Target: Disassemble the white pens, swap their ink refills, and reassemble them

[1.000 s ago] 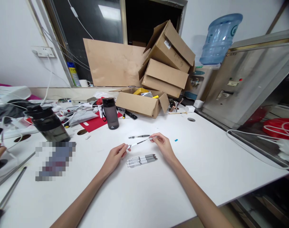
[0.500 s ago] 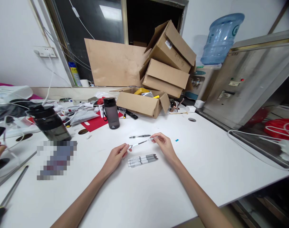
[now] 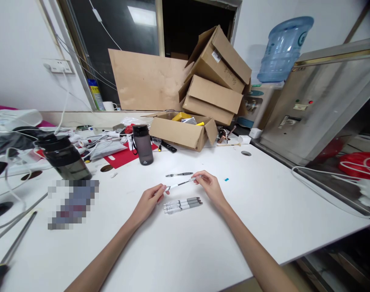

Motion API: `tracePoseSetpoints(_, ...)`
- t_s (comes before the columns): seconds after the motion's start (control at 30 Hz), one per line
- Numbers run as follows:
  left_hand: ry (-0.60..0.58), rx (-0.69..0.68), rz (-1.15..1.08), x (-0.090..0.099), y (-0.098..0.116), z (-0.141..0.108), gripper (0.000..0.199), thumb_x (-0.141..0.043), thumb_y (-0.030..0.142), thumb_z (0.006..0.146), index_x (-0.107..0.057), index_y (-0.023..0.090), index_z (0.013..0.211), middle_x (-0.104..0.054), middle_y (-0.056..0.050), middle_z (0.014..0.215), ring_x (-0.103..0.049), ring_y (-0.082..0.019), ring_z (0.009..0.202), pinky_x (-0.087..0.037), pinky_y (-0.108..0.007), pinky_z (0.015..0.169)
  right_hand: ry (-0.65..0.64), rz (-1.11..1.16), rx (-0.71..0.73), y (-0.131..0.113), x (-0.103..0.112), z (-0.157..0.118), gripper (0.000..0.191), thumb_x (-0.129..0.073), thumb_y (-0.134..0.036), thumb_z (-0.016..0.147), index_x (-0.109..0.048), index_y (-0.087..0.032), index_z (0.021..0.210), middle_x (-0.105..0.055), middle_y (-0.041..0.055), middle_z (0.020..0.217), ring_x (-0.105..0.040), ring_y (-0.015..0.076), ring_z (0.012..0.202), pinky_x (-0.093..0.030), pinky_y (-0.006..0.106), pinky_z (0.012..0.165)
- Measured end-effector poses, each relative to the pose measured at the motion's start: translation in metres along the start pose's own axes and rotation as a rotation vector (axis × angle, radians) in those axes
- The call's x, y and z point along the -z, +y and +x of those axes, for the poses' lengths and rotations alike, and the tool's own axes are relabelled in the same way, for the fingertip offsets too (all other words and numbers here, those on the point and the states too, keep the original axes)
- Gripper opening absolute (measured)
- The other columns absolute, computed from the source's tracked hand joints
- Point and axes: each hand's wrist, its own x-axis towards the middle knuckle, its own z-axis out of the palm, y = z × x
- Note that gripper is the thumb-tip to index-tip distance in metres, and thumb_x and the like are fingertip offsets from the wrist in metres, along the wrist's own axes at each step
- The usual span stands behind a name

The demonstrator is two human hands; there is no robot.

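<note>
My left hand [image 3: 150, 198] is closed, thumb and fingers pinching the white part of a pen [image 3: 173, 186]. A thin dark refill [image 3: 183, 183] spans the space between my hands. At its other end, my right hand [image 3: 209, 185] pinches a pale end piece of the same pen, partly hidden by the fingertips. Both hands are held just over the white table. Below them, several clear and white pens with grey grips [image 3: 182, 205] lie side by side. Another pen with a dark grip [image 3: 179, 174] lies beyond my hands.
A small blue scrap [image 3: 226, 179] is right of my right hand. Farther back stand a grey water bottle [image 3: 144, 146] and an open cardboard box [image 3: 177, 132]. At left are a dark bottle [image 3: 67, 160], a screwdriver [image 3: 19, 239] and cluttered cables. A metal cabinet [image 3: 321, 105] borders the right side.
My hands and the pen parts stay almost in place. Another person's hand at the left edge has gone out of view.
</note>
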Motion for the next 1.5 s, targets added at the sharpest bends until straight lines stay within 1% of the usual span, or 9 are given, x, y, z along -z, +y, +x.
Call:
tracePoseSetpoints(0.3,-0.033,0.004,0.012,-0.003,-0.001,-0.002,0.051,-0.041,0.059,0.101,-0.068,0.019,0.086,-0.042,0.004,0.063,-0.039,-0.016,0.063,-0.028,-0.026,0.064,-0.155,0.024,0.006,-0.002,-0.011,-0.005,0.019,-0.074,-0.038,0.086,-0.077,-0.022,0.095,-0.072,0.0065,0.103,-0.067,0.0206,0.095,-0.052,0.034,0.090)
tracePoseSetpoints(0.5,-0.053,0.006,0.019,-0.005,0.003,-0.003,0.050,-0.041,0.059,0.100,-0.067,0.019,0.085,-0.039,0.005,0.063,-0.038,-0.016,0.063,-0.027,-0.026,0.063,-0.177,-0.002,-0.014,-0.002,-0.017,-0.009,0.016,-0.074,-0.035,0.086,-0.076,-0.021,0.095,-0.070,0.0058,0.101,-0.066,0.0194,0.095,-0.051,0.032,0.087)
tracePoseSetpoints(0.63,-0.056,-0.001,0.024,-0.005,0.004,-0.003,0.050,-0.043,0.059,0.100,-0.067,0.018,0.084,-0.039,0.005,0.063,-0.038,-0.015,0.063,-0.027,-0.026,0.064,-0.168,-0.009,-0.095,0.000,-0.019,-0.011,0.025,-0.073,-0.042,0.086,-0.072,-0.021,0.098,-0.068,0.0030,0.090,-0.063,0.0160,0.077,-0.049,0.029,0.072)
tracePoseSetpoints(0.73,-0.075,-0.011,0.022,-0.006,0.004,-0.004,0.050,-0.045,0.059,0.100,-0.066,0.018,0.083,-0.039,0.005,0.064,-0.037,-0.015,0.064,-0.027,-0.026,0.064,-0.175,-0.068,-0.164,0.000,-0.020,-0.014,0.031,-0.062,-0.050,0.093,-0.069,-0.020,0.098,-0.057,-0.0032,0.063,-0.048,0.0121,0.055,-0.036,0.025,0.055)
tracePoseSetpoints(0.8,-0.085,-0.012,0.020,-0.006,0.004,-0.005,0.049,-0.045,0.059,0.100,-0.066,0.018,0.083,-0.039,0.005,0.065,-0.037,-0.015,0.064,-0.027,-0.026,0.064,-0.179,-0.121,-0.186,-0.001,-0.020,-0.016,0.035,-0.052,-0.051,0.097,-0.068,-0.021,0.099,-0.051,-0.0051,0.055,-0.041,0.0122,0.051,-0.031,0.025,0.052)
tracePoseSetpoints(0.97,-0.058,0.001,0.034,-0.005,0.003,-0.004,0.049,-0.044,0.059,0.100,-0.067,0.018,0.085,-0.039,0.005,0.064,-0.037,-0.015,0.063,-0.026,-0.026,0.063,-0.201,-0.166,-0.105,-0.005,-0.019,-0.015,0.025,-0.057,-0.041,0.094,-0.068,-0.023,0.105,-0.056,-0.0023,0.076,-0.048,0.0137,0.067,-0.034,0.025,0.062)
tracePoseSetpoints(1.13,-0.067,-0.009,0.034,-0.005,0.003,-0.004,0.049,-0.044,0.060,0.100,-0.067,0.019,0.085,-0.039,0.005,0.064,-0.037,-0.015,0.063,-0.025,-0.026,0.062,-0.232,-0.149,-0.205,-0.004,-0.020,-0.016,0.037,-0.042,-0.050,0.101,-0.065,-0.021,0.105,-0.042,-0.0072,0.053,-0.035,0.0132,0.052,-0.028,0.026,0.055)
tracePoseSetpoints(1.3,-0.057,-0.003,0.036,-0.005,0.002,-0.003,0.049,-0.044,0.059,0.100,-0.067,0.019,0.085,-0.039,0.005,0.064,-0.036,-0.015,0.063,-0.026,-0.026,0.062,-0.203,-0.162,-0.108,-0.004,-0.021,-0.015,0.026,-0.056,-0.042,0.093,-0.065,-0.023,0.108,-0.054,-0.0026,0.075,-0.045,0.0136,0.065,-0.033,0.026,0.062)
tracePoseSetpoints(1.5,-0.074,-0.013,0.037,-0.004,0.001,-0.003,0.050,-0.043,0.060,0.100,-0.067,0.019,0.086,-0.039,0.005,0.065,-0.037,-0.015,0.064,-0.026,-0.026,0.063,-0.240,-0.155,-0.175,-0.006,-0.020,-0.016,0.031,-0.051,-0.047,0.096,-0.064,-0.022,0.109,-0.045,-0.0057,0.062,-0.037,0.0132,0.057,-0.029,0.025,0.057)
